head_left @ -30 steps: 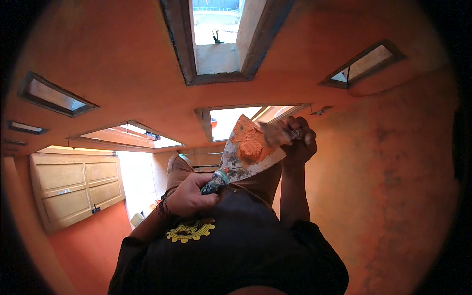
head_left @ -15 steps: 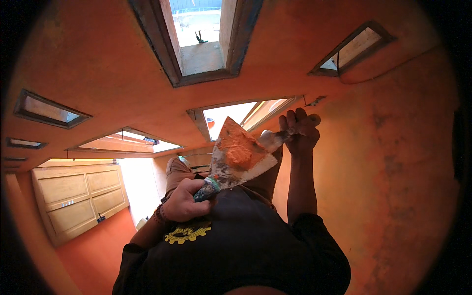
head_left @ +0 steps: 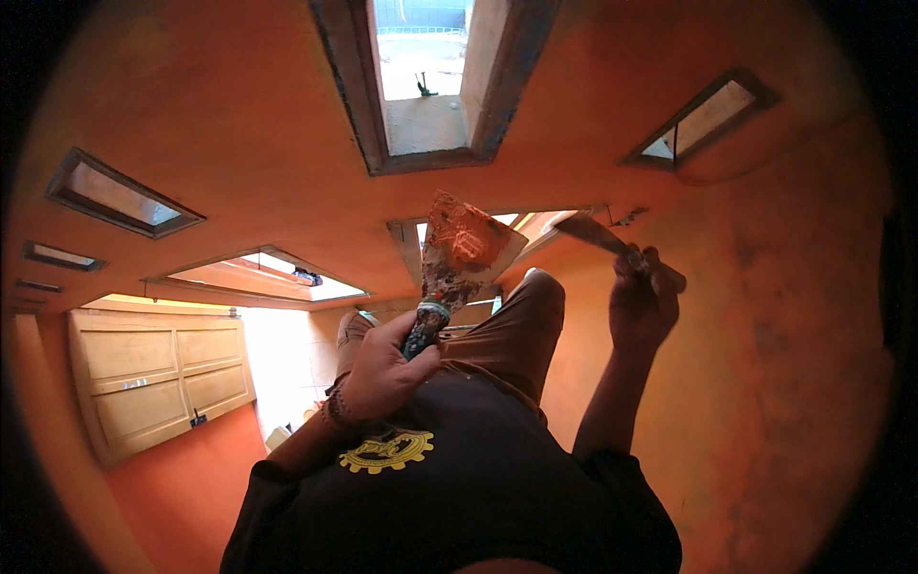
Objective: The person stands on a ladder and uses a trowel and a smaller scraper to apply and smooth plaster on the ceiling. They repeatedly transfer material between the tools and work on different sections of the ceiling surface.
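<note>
My left hand [head_left: 387, 371] is closed around the dark, paint-spotted handle of a wide putty knife [head_left: 448, 283], its broad blade pointing up in front of my body. A flattened patch of orange filler [head_left: 469, 239] lies on that blade, with grey stains toward the handle. Out to the right, my right hand [head_left: 645, 306] grips a narrower putty knife [head_left: 595, 234] by its handle. Its blade points up and left, apart from the wide one, and is slightly blurred; I cannot tell how much filler it carries.
An orange wall ahead holds several framed openings, among them a tall central window [head_left: 426, 129] and a small slanted one [head_left: 708, 120] at the right. A mottled orange wall [head_left: 765, 383] rises on my right. A pale panelled wooden door [head_left: 163, 378] stands at the left.
The narrow putty knife has left the wide blade and moved right with my right hand. The orange mound now looks flatter and smaller. My left hand has risen slightly, turning the wide blade more upright.
</note>
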`<move>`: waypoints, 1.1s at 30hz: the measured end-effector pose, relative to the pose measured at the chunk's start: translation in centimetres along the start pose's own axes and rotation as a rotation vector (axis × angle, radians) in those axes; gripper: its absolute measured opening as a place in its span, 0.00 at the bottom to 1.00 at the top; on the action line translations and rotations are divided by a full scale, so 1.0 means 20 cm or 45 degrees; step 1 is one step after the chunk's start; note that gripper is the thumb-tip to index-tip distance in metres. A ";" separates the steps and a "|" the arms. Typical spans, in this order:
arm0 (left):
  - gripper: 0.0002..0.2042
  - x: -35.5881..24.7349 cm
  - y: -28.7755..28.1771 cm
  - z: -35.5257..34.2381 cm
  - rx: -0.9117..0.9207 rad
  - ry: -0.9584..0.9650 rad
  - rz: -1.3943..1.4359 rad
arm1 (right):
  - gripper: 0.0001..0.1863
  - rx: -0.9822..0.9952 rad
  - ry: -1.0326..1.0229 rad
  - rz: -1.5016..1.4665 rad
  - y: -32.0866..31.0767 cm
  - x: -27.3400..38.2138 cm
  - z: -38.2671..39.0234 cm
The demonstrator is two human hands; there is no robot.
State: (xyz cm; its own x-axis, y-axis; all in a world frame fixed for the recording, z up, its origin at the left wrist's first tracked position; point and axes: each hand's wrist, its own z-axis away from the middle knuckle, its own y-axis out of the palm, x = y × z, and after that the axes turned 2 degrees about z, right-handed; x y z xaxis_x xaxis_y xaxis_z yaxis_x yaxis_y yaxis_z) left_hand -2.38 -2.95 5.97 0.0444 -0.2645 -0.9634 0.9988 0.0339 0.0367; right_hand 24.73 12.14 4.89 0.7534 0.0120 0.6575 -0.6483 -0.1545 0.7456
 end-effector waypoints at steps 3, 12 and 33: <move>0.08 0.01 0.02 -0.03 -0.075 0.103 -0.187 | 0.10 -0.103 0.063 0.076 0.04 0.04 0.10; 0.11 -0.06 0.09 -0.06 -0.055 0.068 -0.299 | 0.08 -0.739 -0.115 0.486 0.15 -0.11 0.21; 0.11 0.03 0.02 -0.01 0.046 0.308 -0.459 | 0.10 -0.358 -0.094 0.603 0.13 -0.15 0.01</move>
State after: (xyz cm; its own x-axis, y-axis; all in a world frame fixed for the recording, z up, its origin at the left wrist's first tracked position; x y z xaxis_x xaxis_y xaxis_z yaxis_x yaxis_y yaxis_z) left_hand -1.94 -2.82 5.39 -0.3096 -0.0198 -0.9507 0.9498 -0.0539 -0.3082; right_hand 20.80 11.52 4.86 0.3717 -0.0655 0.9261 -0.9149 0.1437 0.3773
